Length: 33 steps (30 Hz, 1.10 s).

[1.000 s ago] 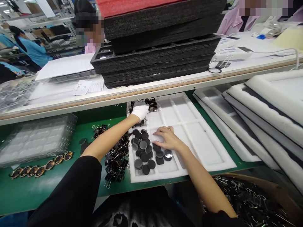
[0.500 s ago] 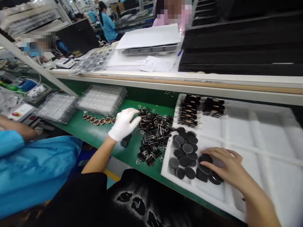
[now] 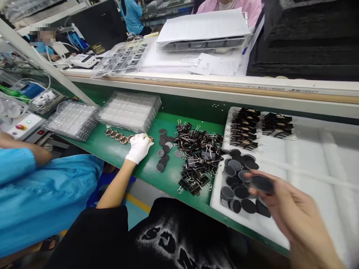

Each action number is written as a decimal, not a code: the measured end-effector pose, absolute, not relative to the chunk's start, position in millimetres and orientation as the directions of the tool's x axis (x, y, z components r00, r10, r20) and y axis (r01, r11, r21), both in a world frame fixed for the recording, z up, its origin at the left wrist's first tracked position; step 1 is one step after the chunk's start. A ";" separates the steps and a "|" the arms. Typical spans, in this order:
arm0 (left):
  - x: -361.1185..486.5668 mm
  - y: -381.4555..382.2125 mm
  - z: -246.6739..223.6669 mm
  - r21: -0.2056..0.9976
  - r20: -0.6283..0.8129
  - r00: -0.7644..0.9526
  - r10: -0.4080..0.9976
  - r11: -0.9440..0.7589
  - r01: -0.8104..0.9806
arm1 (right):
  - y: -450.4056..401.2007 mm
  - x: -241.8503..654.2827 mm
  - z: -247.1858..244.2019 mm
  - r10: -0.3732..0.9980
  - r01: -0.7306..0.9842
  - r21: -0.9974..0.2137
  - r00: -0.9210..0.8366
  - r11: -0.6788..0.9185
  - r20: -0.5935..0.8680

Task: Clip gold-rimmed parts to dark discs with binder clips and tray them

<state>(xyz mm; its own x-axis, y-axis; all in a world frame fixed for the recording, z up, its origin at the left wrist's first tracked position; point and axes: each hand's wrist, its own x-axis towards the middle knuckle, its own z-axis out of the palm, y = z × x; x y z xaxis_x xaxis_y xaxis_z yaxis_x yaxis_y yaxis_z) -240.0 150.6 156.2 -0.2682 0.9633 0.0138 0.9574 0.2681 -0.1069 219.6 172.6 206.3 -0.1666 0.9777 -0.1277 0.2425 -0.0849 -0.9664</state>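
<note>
Two stacks of clear trays (image 3: 130, 111) stand on the green table (image 3: 150, 164), and a raised white shelf (image 3: 196, 89) runs behind them. Papers (image 3: 202, 28) sit up there; beyond is a person in pink (image 3: 252, 7), and a co-worker in blue (image 3: 53, 201) is at the left. Toward the right, a white foam tray (image 3: 311, 145) carries rows of binder clips (image 3: 244, 127) and loose discs (image 3: 241, 191), with a clip heap (image 3: 196, 160) just beside it.

The right hand (image 3: 291, 203) has a narrow grip, pinching a dark disc (image 3: 262, 184) between thumb and fingers over the tray. The white-gloved left hand (image 3: 138, 148) covers part of a row of gold-rimmed pieces (image 3: 120, 136); how closed its grip is, I cannot tell.
</note>
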 end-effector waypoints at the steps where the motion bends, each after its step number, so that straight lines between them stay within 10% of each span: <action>1: -233.2 149.0 158.5 -0.102 0.037 -0.249 0.968 0.251 0.962 | 168.3 205.3 206.4 0.955 0.115 -0.976 -0.216 -0.184 -0.205; 6: -178.5 134.8 186.3 0.032 0.188 0.055 0.981 -0.062 0.998 | 157.1 140.8 205.1 0.815 -0.130 -0.878 -0.453 -0.461 -0.361; 14: -105.4 131.5 223.0 0.443 -0.037 0.508 0.861 -0.441 0.781 | 148.5 125.7 210.6 0.956 0.063 -0.971 -0.200 0.231 0.215; 19: -102.1 144.4 220.3 0.601 -0.114 0.600 0.792 -0.425 0.677 | 149.1 133.6 213.4 0.937 0.019 -1.000 -0.348 -0.002 -0.008; 29: -95.7 161.5 230.5 0.607 -0.256 0.749 0.611 -0.501 0.617 | 149.7 139.6 203.0 0.778 -0.134 -0.866 -0.519 -0.483 -0.354; 33: -95.7 174.9 234.8 0.358 -0.132 0.697 0.705 -0.622 0.696 | 152.7 146.8 192.3 0.847 -0.251 -0.838 -0.374 -0.484 -0.378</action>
